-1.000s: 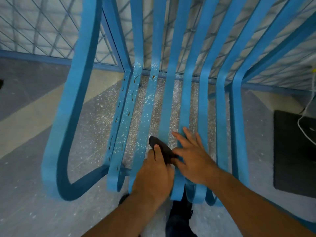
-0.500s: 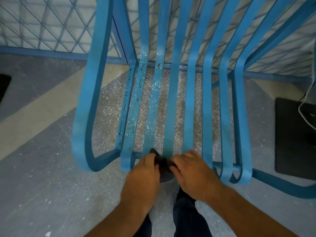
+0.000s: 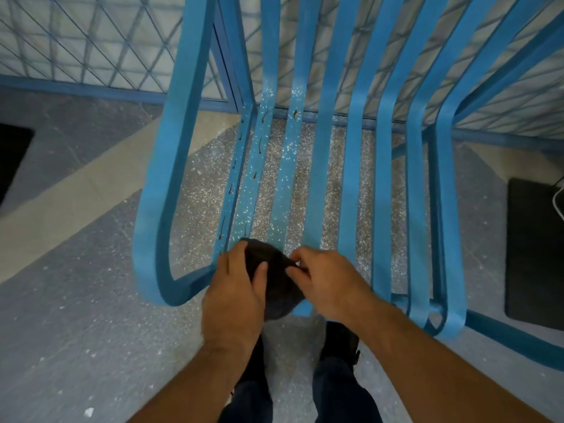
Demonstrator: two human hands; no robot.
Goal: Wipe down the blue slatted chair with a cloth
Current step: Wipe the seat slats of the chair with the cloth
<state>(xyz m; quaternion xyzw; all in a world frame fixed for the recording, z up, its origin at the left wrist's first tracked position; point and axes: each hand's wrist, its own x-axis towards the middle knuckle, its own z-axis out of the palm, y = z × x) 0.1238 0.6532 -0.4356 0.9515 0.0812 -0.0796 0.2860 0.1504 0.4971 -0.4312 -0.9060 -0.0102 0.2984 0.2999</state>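
Note:
The blue slatted chair [image 3: 354,166] fills the head view, its seat slats running toward me and its left armrest looping down. White specks and thin brown streaks lie on the left slats. A dark grey cloth [image 3: 276,285] is bunched over the front ends of the left-middle slats. My left hand [image 3: 236,296] holds the cloth from the left, thumb on top of it. From the right, my right hand [image 3: 328,280] pinches the cloth's upper edge with curled fingers.
A blue wire-mesh fence [image 3: 91,53] runs behind the chair. The speckled grey floor has a beige stripe [image 3: 76,203] on the left. A black mat [image 3: 534,251] with a white cable lies at the right. My feet [image 3: 338,340] stand below the seat's front edge.
Both hands drew the cloth along the slats toward me, to the seat's front edge. The cloth now hangs over the slat ends, and the right fingers have curled onto it.

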